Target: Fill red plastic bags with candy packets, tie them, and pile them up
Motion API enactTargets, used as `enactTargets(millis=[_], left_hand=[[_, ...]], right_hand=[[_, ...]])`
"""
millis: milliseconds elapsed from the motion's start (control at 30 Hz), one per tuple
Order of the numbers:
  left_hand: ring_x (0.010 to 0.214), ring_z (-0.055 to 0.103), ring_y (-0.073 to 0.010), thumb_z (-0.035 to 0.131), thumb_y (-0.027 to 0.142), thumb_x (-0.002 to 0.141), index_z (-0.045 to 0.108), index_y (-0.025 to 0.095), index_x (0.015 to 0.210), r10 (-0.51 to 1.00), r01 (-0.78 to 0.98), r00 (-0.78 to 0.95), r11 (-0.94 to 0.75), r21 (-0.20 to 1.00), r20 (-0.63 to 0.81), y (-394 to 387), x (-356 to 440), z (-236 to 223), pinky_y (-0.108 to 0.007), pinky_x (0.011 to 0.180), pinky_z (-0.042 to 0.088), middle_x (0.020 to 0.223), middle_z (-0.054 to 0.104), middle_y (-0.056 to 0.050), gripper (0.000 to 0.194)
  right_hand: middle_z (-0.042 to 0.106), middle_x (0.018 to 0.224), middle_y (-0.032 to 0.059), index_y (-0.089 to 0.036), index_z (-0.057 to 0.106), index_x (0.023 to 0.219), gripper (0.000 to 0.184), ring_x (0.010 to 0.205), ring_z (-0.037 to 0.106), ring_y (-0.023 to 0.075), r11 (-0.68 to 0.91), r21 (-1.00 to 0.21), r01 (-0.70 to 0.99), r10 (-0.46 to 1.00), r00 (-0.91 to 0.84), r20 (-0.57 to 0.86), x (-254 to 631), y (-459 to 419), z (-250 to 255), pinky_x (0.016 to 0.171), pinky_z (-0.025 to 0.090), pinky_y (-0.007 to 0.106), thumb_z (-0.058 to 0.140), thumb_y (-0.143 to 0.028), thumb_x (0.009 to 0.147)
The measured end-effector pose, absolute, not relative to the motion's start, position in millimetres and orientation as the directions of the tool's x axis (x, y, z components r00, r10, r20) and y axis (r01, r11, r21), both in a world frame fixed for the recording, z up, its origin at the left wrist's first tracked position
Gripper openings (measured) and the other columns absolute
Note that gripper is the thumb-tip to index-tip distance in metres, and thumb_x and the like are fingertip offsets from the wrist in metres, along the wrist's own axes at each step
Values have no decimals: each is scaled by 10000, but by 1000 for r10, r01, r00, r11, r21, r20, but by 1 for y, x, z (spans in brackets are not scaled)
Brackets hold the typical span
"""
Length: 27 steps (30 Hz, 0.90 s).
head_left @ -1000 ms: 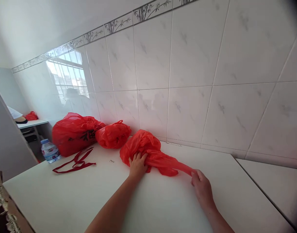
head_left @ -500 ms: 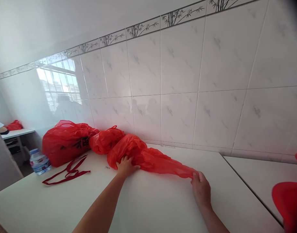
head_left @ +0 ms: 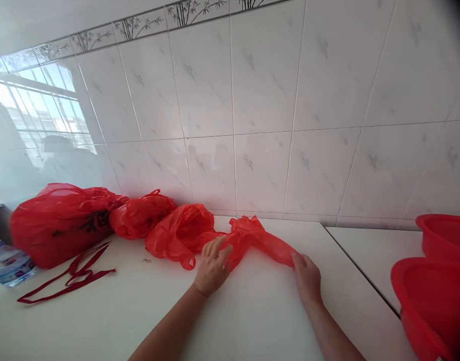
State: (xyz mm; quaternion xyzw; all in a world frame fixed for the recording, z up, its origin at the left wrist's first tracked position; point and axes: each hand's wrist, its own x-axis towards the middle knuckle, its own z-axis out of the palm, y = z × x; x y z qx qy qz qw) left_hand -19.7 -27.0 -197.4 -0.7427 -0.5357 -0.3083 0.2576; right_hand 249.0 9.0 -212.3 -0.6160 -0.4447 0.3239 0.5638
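Observation:
My right hand pinches the narrow end of a thin red plastic bag, which lies stretched leftward over the white tabletop. My left hand is at the bag's other end, fingers apart and slightly bent; whether they touch the plastic I cannot tell. Just left of that hand rests a crumpled red plastic bag with a loose handle loop at its front. A bunched red bag sits behind it, against a large full red bag with black lettering.
Dark red straps lie on the table at left, near a clear water bottle with a blue cap. Two red plastic basins stand at the right edge. A tiled wall runs along the back of the table.
The view has swung right, bringing more of the basins in. My left hand has come off the crumpled bag and moved right; the stretched bag now looks apart from that pile.

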Motion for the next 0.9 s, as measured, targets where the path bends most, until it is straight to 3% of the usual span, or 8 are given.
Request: enactTargets(millis=[100,300,367,433,533,633,800,900], left_hand=[[1219,417,-251,441,109,811,600,209,1045,663,892,355,-452,-26,660,-11,16,-196,-415,984,390,1312,477,-101,301],[1014,554,-230,432,-13,737,577,201,1099,850,925,47,-234,298,524,10,16,-206,-347,795,476,1251,535,-112,445],[909,576,-201,411,0,774,577,214,1118,855,908,56,-258,330,515,7,7,-206,-331,776,469,1106,623,-80,437],[917,560,-207,402,46,818,574,215,1135,841,892,64,-290,348,537,3,4,-204,-354,814,450,1069,642,-72,397],[937,538,-213,412,104,845,597,206,1073,819,846,85,-360,393,567,-4,12,-199,-368,838,427,1040,646,-73,311],[817,539,-184,426,111,827,609,188,852,812,783,99,-420,459,575,-9,27,-197,-323,750,434,829,638,-52,200],[595,465,-108,496,128,745,446,189,656,852,614,29,-428,663,523,-20,54,-199,-221,548,391,639,512,21,119],[500,441,-78,547,201,725,365,198,645,953,199,1,-298,934,304,-28,67,-194,-192,480,384,573,433,58,199]], right_hand=[[532,614,-7,-191,531,651,376,565,448,145,39,-983,177,926,365,102,252,5,-209,487,364,241,483,-542,775],[594,714,37,-172,597,773,477,676,543,208,-27,-987,157,926,376,34,274,11,-207,604,443,306,486,-636,754],[609,812,79,-156,595,851,477,759,554,244,-10,-959,284,858,494,137,277,13,-202,671,445,356,491,-612,759],[594,973,143,-134,574,958,449,933,529,299,96,-853,512,722,554,414,272,10,-194,783,422,417,506,-538,775],[572,1024,142,-156,561,968,260,1029,490,287,406,-498,767,579,205,789,248,-6,-185,884,382,436,493,-363,825],[593,892,84,-195,578,907,166,865,543,217,656,-289,697,593,-239,769,217,-22,-189,791,438,372,419,-230,880],[619,1014,119,-174,583,1069,287,933,563,236,619,-398,677,700,-244,671,205,-18,-206,786,463,391,347,-246,922],[637,832,102,-174,619,901,316,766,583,232,438,-577,689,849,-106,518,223,-7,-207,675,471,368,351,-342,910]])
